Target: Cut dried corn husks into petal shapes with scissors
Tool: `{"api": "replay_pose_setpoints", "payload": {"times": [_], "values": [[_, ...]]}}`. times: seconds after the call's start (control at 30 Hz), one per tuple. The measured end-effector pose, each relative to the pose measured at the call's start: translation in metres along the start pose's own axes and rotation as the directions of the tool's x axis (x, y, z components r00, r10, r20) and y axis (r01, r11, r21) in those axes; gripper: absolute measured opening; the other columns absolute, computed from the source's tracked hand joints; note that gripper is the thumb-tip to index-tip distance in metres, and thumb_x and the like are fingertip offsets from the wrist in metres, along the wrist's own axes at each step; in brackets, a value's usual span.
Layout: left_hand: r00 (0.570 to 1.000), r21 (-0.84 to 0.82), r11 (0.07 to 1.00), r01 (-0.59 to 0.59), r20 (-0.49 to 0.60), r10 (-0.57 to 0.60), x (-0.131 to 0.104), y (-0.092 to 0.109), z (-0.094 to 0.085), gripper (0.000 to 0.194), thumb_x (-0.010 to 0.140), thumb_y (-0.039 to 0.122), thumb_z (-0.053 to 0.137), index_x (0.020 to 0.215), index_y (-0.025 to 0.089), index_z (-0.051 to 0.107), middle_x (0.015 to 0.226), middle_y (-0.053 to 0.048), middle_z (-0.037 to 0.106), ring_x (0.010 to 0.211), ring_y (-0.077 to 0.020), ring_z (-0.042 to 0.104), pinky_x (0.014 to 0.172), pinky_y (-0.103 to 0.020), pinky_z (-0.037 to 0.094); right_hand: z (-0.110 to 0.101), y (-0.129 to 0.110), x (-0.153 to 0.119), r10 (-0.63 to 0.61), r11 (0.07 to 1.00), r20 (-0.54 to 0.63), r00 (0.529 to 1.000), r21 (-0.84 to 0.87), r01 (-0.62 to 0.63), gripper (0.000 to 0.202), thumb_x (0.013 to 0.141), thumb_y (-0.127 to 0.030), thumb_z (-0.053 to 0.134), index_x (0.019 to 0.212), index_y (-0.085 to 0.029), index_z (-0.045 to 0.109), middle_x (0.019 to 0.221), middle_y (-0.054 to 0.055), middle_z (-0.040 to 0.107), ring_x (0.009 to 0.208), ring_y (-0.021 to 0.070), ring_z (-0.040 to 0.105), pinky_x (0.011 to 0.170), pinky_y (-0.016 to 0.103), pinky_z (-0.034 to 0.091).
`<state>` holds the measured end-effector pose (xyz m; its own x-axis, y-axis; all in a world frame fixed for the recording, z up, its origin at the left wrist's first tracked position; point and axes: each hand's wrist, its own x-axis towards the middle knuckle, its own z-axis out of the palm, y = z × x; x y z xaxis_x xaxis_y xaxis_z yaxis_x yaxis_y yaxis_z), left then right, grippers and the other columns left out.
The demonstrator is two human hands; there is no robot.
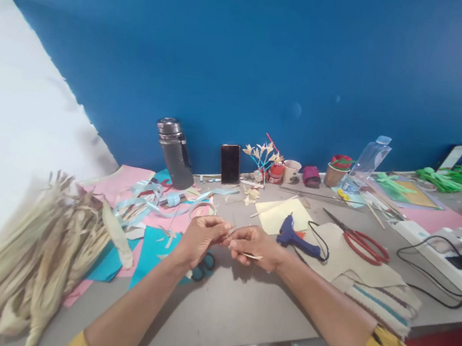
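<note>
Over the front middle of the table, my left hand point(201, 240) and my right hand point(255, 243) meet with their fingertips close together. The left thumb and forefinger are pinched; whatever lies between them is too small to make out. A thin pale strip point(253, 257) sticks out from under the curled fingers of my right hand, which also pinches toward the left fingertips. Partly behind my left wrist lie scissors with dark handles point(204, 266), on blue paper point(153, 248). A blue glue gun point(299, 241) rests to the right of my right hand.
Dried corn husks point(23, 269) are heaped at left. A flask point(174, 155), a phone point(229, 164) and small husk flowers point(262, 156) stand along the blue wall. Red-handled scissors point(363, 246), a power strip point(432, 257) and its cables lie at right, with a plastic bottle point(364, 165) behind.
</note>
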<state>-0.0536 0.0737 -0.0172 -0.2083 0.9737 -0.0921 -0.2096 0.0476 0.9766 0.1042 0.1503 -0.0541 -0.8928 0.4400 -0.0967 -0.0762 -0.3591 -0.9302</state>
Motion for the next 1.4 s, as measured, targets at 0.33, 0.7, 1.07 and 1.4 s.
{"api": "replay_pose_setpoints", "payload": {"times": [0.33, 0.7, 1.07, 1.4], "values": [[1.0, -0.126, 0.992, 0.003, 0.009, -0.002, 0.002, -0.01, -0.002, 0.033, 0.058, 0.035, 0.088, 0.074, 0.01, 0.073, 0.061, -0.002, 0.063, 0.053, -0.0103, 0.055, 0.055, -0.025, 0.044, 0.002, -0.003, 0.0, -0.027, 0.983, -0.004, 1.0, -0.182, 0.026, 0.036, 0.077, -0.046, 0.074, 0.086, -0.012, 0.073, 0.068, 0.004, 0.069, 0.049, 0.0076, 0.058, 0.043, 0.016, 0.04], [0.996, -0.223, 0.975, -0.001, 0.083, 0.02, -0.001, -0.009, -0.008, 0.031, 0.071, 0.04, 0.079, 0.083, 0.013, 0.072, 0.061, 0.002, 0.051, 0.05, -0.0055, 0.043, 0.046, -0.018, 0.032, 0.003, 0.0, 0.001, -0.054, 0.975, -0.182, 0.982, -0.224, 0.012, 0.031, 0.064, -0.04, 0.083, 0.072, -0.012, 0.072, 0.067, 0.006, 0.072, 0.053, 0.0126, 0.063, 0.048, 0.022, 0.047], [0.98, 0.314, 0.945, -0.088, -0.142, 0.138, 0.009, -0.002, -0.027, 0.035, 0.076, 0.048, 0.066, 0.073, 0.013, 0.072, 0.07, -0.007, 0.066, 0.06, -0.0144, 0.058, 0.051, -0.023, 0.039, 0.0, 0.002, -0.007, -0.587, 0.076, 0.134, 0.798, -0.973, 0.219, 0.019, 0.093, -0.024, 0.057, 0.082, -0.021, 0.073, 0.082, 0.006, 0.071, 0.076, 0.0172, 0.06, 0.07, 0.028, 0.038], [0.994, 0.487, 0.867, -0.103, 0.07, 0.079, -0.007, -0.005, -0.01, 0.022, 0.074, 0.027, 0.065, 0.053, 0.018, 0.064, 0.051, 0.001, 0.053, 0.052, -0.013, 0.043, 0.051, -0.026, 0.029, 0.004, 0.003, -0.01, -0.596, -0.191, 0.205, 0.776, -0.975, 0.111, 0.033, 0.099, -0.034, 0.049, 0.078, -0.019, 0.07, 0.079, 0.008, 0.064, 0.082, 0.02, 0.055, 0.069, 0.03, 0.036]]}}
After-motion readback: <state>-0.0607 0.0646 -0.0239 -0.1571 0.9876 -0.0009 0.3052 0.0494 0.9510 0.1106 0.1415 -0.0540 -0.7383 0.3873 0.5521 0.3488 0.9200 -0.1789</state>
